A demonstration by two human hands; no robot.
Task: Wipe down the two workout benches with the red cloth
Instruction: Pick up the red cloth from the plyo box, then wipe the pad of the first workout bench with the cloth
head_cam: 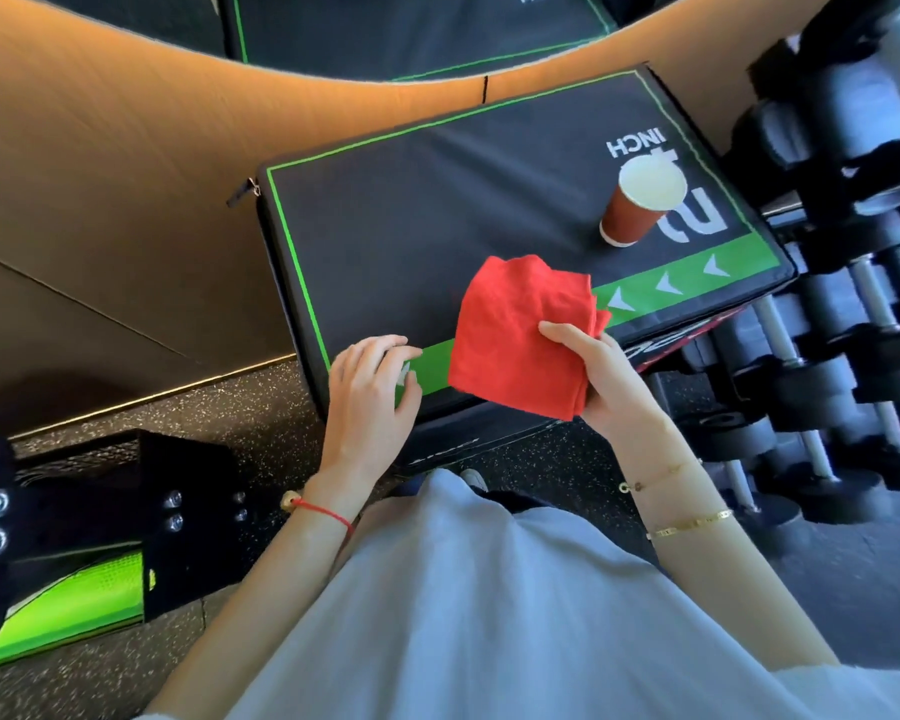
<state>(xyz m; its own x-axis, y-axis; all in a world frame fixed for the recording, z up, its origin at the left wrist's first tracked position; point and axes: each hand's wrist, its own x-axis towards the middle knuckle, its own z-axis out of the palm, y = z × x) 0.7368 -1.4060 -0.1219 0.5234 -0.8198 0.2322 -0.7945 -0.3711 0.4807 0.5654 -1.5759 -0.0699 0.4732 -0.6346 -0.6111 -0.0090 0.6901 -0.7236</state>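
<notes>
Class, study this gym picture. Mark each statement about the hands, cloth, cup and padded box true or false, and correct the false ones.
1. The right hand holds the red cloth. True.
2. The paper cup lies tipped on its side. False: it stands upright on the padded box.
3. The left hand also grips the cloth. False: it is beside the cloth, at the box's near edge.
4. Dumbbells sit to the right of the box. True.

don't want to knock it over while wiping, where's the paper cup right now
In the head view the paper cup stands upright on the far right part of the black padded box, beyond the red cloth and near the dumbbell rack.
</notes>
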